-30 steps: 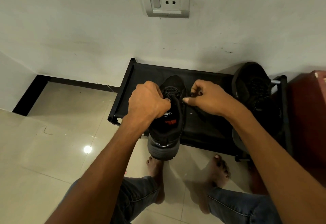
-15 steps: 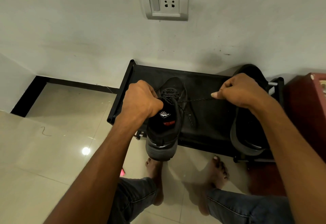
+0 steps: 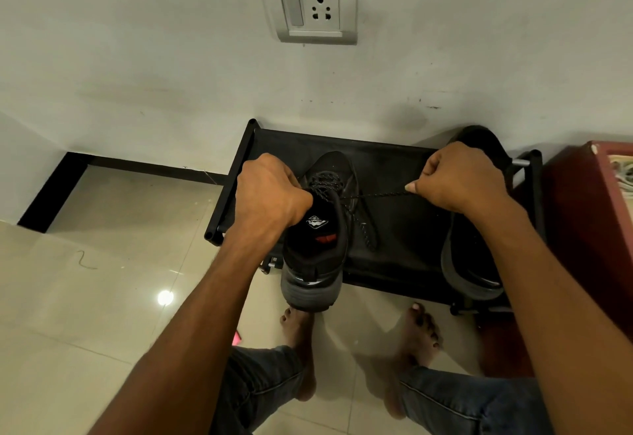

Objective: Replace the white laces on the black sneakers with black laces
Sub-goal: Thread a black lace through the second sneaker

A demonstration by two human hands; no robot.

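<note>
A black sneaker [image 3: 317,246] stands heel towards me on the front edge of a low black shoe rack [image 3: 394,160], its heel overhanging the floor. My left hand [image 3: 270,191] grips its collar and tongue at the left side. A speckled black lace [image 3: 373,195] runs taut from the upper eyelets to the right, where my right hand [image 3: 459,177] pinches it in a closed fist. The lace's other end [image 3: 364,232] lies loose on the rack beside the shoe. A second black sneaker [image 3: 469,263] rests on the rack's right end, partly hidden by my right arm.
The rack stands against a white wall with a switch and socket plate [image 3: 310,5] above. A dark red cabinet [image 3: 589,229] adjoins the rack on the right. My bare feet [image 3: 419,332] and jeans-clad knees are on the glossy beige tile floor [image 3: 102,297] below.
My right hand has pulled the black lace away from the shoe to the right until taut, passing over the second sneaker. My left hand keeps its grip on the shoe.
</note>
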